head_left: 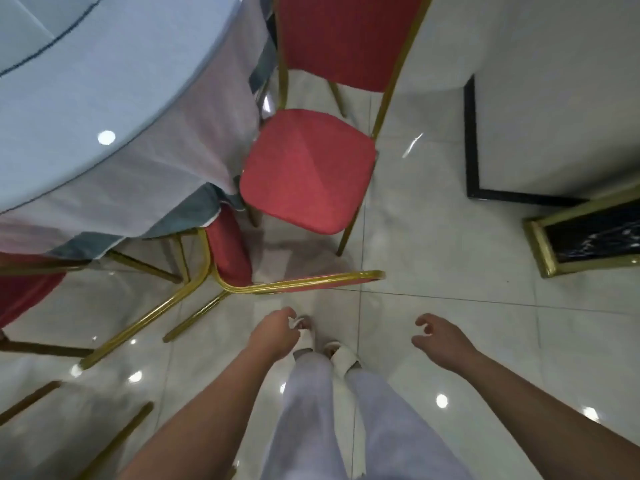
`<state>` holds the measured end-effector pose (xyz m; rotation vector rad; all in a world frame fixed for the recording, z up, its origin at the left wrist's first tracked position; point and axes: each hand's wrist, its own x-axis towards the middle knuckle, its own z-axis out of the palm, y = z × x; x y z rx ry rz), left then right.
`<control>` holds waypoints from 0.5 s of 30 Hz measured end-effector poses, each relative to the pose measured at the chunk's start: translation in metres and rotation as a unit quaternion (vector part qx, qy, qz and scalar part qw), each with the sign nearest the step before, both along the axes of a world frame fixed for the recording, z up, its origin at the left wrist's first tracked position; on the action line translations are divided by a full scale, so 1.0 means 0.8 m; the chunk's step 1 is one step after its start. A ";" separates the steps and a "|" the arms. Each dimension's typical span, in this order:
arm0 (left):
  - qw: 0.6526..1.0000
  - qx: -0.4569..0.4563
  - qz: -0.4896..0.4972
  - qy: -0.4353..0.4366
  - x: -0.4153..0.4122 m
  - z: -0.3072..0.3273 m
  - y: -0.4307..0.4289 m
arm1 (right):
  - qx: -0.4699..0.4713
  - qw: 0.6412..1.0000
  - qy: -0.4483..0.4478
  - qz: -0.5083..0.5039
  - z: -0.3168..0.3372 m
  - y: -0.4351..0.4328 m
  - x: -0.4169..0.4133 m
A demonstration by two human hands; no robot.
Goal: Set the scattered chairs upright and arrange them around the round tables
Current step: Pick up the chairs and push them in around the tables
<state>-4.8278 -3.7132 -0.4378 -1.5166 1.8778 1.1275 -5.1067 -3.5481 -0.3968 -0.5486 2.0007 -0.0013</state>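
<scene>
Tipped chair (230,252) is lying sideways on the floor (450,258) at the round table's (86,98) edge, waiting to be righted; the upright chair (308,171) beside it is looking done. I'm hovering my left hand (273,336) and right hand (440,337) empty, fingers loosely curled.

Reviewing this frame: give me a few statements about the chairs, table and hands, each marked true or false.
1. The left hand and right hand hold nothing. True.
2. A red tipped chair lies on the tiled floor ahead of the person's feet. True.
3. The round table is bare wood. False: a pale blue tablecloth covers it.
4. The right hand grips the tipped chair's gold frame. False: it hovers apart from the frame, fingers loosely curled.
5. An upright chair with a red seat stands beside the round table. True.
</scene>
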 end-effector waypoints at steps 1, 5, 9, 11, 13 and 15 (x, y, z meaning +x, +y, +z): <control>1.000 -0.002 -0.020 -0.003 -0.008 -0.021 -0.011 | 0.017 1.000 -0.001 0.011 -0.014 -0.004 -0.001; 0.997 -0.005 -0.075 -0.029 -0.041 -0.110 -0.041 | 0.058 0.998 -0.013 0.027 -0.083 -0.036 -0.006; 0.983 -0.055 -0.167 -0.060 -0.082 -0.198 -0.060 | 0.010 1.000 -0.020 -0.018 -0.166 -0.091 -0.007; 0.972 -0.084 -0.209 -0.073 -0.106 -0.238 -0.067 | -0.007 0.999 -0.027 -0.040 -0.206 -0.113 -0.007; 0.961 -0.092 -0.249 -0.084 -0.133 -0.270 -0.073 | -0.011 0.998 -0.033 -0.050 -0.240 -0.123 -0.010; 0.952 -0.075 -0.282 -0.092 -0.162 -0.298 -0.074 | -0.010 0.998 -0.038 -0.054 -0.268 -0.122 -0.015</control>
